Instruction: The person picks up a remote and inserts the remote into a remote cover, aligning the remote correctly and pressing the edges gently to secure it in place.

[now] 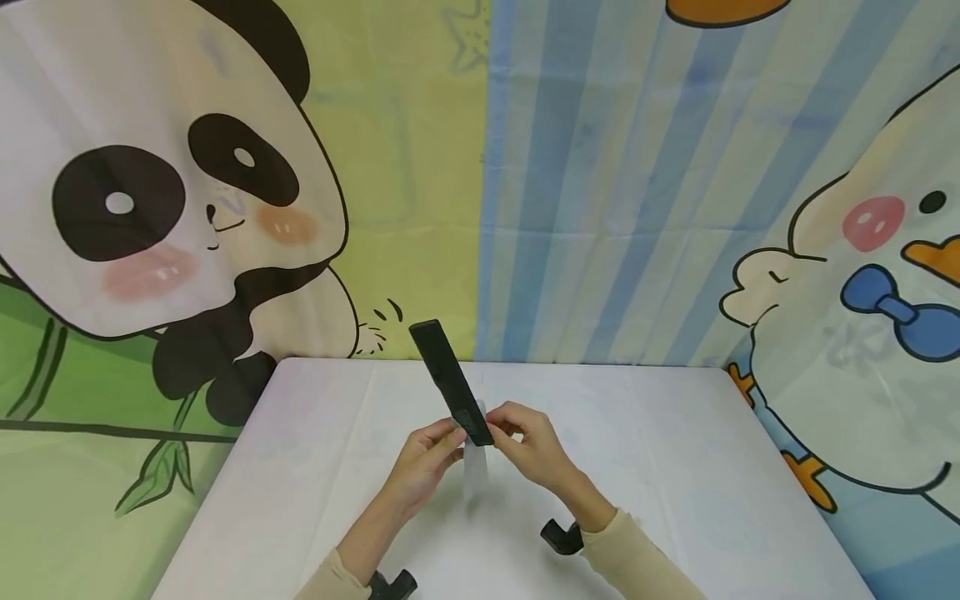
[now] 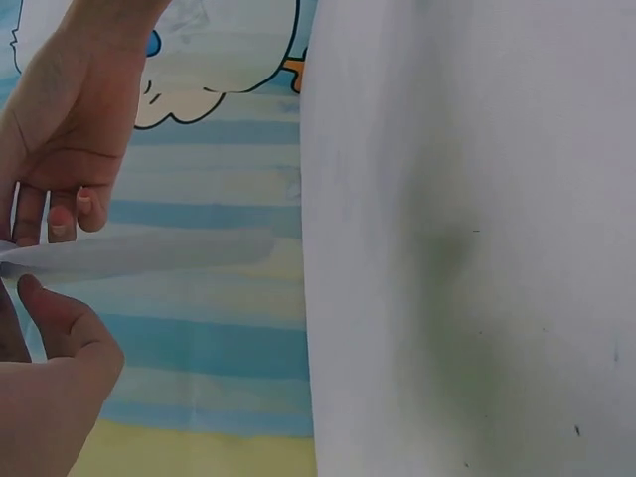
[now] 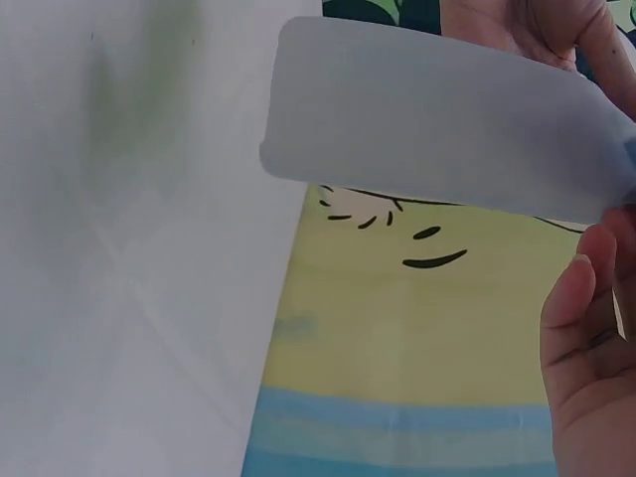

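A long, flat black bar [image 1: 444, 371] slants up to the left between the two hands above the table; its exact kind is unclear. Below its lower end hangs a frosted, translucent strip with rounded corners [image 3: 427, 109], seen nearly edge-on in the left wrist view. My left hand [image 1: 423, 462] pinches the lower part from the left, thumb on the near side. From the right, my right hand [image 1: 536, 446] pinches the same area near the bar's lower end, thumb against fingers. How the strip joins the bar is hidden by fingers.
Beneath the hands lies a white-covered table [image 1: 300, 483], its far edge meeting a printed cartoon curtain [image 1: 420, 167]. Black wrist-worn devices [image 1: 562, 537] show beside the forearms. A soft greenish shadow [image 2: 447, 278] falls on the tabletop.
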{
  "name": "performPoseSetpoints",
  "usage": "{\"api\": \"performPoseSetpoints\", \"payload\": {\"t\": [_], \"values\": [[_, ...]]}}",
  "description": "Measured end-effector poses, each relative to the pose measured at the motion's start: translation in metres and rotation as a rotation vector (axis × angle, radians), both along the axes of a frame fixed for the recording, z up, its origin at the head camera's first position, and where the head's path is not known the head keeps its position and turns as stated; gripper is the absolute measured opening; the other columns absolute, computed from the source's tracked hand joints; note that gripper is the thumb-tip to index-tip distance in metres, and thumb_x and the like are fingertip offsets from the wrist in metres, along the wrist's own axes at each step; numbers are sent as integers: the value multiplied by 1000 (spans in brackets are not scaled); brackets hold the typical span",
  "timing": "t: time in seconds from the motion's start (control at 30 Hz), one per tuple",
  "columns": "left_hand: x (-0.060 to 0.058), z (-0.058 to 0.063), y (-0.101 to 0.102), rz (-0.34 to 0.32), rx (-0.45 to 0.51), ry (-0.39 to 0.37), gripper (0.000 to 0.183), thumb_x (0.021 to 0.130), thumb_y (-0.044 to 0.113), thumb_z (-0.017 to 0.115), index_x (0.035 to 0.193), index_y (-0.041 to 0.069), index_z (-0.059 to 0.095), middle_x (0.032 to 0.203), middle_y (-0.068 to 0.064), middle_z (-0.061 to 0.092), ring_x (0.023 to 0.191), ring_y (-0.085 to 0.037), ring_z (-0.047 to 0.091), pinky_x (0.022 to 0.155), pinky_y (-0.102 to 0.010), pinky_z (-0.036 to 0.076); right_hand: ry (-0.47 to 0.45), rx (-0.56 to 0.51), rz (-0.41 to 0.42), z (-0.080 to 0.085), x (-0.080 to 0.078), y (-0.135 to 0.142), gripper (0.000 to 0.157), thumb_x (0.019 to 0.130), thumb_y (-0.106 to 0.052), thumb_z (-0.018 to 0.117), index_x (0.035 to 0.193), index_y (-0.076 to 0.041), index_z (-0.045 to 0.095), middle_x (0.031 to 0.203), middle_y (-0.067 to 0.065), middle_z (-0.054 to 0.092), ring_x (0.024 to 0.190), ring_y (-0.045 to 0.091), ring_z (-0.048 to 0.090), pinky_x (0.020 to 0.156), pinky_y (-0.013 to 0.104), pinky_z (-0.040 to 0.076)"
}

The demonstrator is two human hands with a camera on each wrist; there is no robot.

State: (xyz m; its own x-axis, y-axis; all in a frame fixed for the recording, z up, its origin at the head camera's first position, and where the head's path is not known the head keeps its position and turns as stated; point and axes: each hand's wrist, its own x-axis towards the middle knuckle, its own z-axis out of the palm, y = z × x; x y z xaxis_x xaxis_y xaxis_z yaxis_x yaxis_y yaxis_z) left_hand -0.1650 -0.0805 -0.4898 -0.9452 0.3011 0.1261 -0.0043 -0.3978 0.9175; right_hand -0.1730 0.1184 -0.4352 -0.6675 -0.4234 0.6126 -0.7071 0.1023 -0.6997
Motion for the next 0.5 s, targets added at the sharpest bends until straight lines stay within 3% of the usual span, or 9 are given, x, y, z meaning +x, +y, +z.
{"api": "performPoseSetpoints", "payload": {"t": [0.1,0.23,0.4,0.5], "values": [[1,1,0,63,-48,11,27,100,14,64,122,1,71,119,-6,70,106,-18,61,88,-31,52,4,0,-10,0,0,1,16,88,18,64,90,3,67,76,10,64,65,11,58,51,31,50],[2,2,1,145,-75,-18,32,98,14,67,120,-9,67,114,-8,71,101,-18,65,87,-31,54,-68,5,12,0,0,3,13,90,16,62,89,4,66,73,11,61,64,8,54,50,28,47],[0,2,0,221,-135,6,29,95,14,71,112,-10,69,104,-10,71,91,-17,66,84,-31,56,-167,5,49,0,-1,8,9,92,15,60,88,7,64,73,10,59,63,9,53,52,26,48],[-1,3,-1,257,-212,72,27,94,14,72,111,-7,71,103,-12,72,93,-19,69,85,-32,56,-232,10,58,0,-2,9,8,93,14,58,89,9,64,73,14,59,59,20,55,53,29,49]]}}
